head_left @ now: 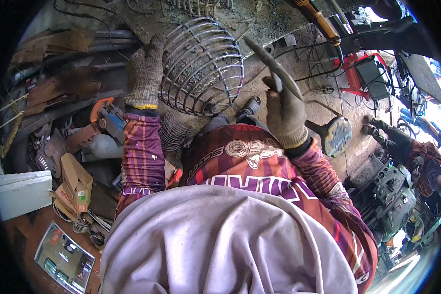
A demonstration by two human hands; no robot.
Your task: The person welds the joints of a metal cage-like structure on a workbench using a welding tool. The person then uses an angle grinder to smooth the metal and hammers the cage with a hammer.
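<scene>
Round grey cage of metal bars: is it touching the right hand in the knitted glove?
Apart. The head view shows brown floor between the cage and the right hand.

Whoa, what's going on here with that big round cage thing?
A person's gloved left hand is beside the round metal-rod cage, though I can't tell whether it's gripping it. Their gloved right hand holds a long grey metal tool that sticks out past the fingers. The cage is right in front of the person.
</scene>
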